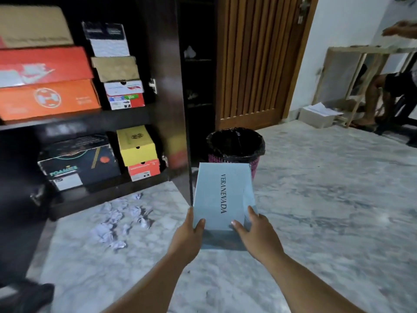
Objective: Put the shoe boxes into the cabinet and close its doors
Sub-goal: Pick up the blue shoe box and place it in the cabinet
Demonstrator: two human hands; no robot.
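Holding a pale blue shoe box [222,195] out ahead of me, head view. My left hand [188,233] clamps its near left edge, thumb on the lid; my right hand [255,231] mirrors that on the right edge. Gripping both sides likely keeps the lid seated while I carry it. The box hangs above the marble floor [316,199], just short of a lined waste bin [235,144] and right of the dark cabinet [164,64]. Its door stands open, shelves already stacked: orange boxes [45,82] above, a yellow box [135,144] below. Free space looks scarce; where the box will fit, I cannot tell. Crumpled paper [121,218] litters the floor beside the cabinet base.
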